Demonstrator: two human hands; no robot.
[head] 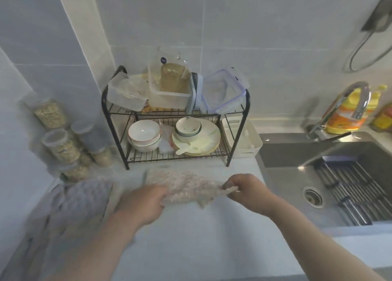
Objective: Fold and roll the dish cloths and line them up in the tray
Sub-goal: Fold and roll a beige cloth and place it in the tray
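Observation:
A beige textured dish cloth (186, 185) is stretched over the white counter in front of the dish rack. My left hand (142, 204) grips its near left edge. My right hand (248, 190) pinches its right corner, fingers curled round the fabric. Grey-blue dish cloths (70, 208) lie spread in a loose pile on the counter to the left. A white plastic tray (251, 141) stands beside the rack's right leg, next to the sink; its inside is partly hidden by the rack.
The black wire dish rack (174, 119) holds bowls, plates and plastic boxes at the back. Jars of grain (61, 145) stand at the left wall. The steel sink (331, 174) with faucet (350, 102) and a drain rack is at the right.

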